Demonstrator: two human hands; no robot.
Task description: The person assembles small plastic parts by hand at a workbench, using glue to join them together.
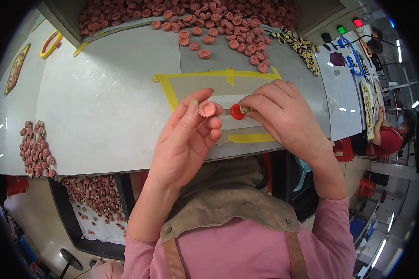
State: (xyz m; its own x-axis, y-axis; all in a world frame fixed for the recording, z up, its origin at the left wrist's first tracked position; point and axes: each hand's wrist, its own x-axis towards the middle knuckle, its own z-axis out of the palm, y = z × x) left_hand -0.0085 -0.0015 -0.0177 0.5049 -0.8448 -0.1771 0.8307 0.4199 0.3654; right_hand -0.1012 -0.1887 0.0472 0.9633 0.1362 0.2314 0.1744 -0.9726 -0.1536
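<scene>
My left hand [184, 123] is closed on a small pink fluted cup-shaped piece [207, 109], pinched by thumb and fingers with its hollow side up. Close to it, my right hand [286, 109] pinches a small cream-and-black piece [244, 110] at a round red cap-like part [237, 111]. Whether that piece touches the red part I cannot tell. Both hands are over a white strip [225, 99] inside a yellow tape frame [168, 93] on the grey table [102, 107].
Pink fluted pieces [204, 21] heap at the back, beside cream-and-black pieces [304, 51]. Joined pink-and-cream pieces [35, 151] lie at the table's left edge, more in a black lined tray [65, 218] below. Green and red buttons [341, 30] sit back right. Another person [388, 135] sits far right.
</scene>
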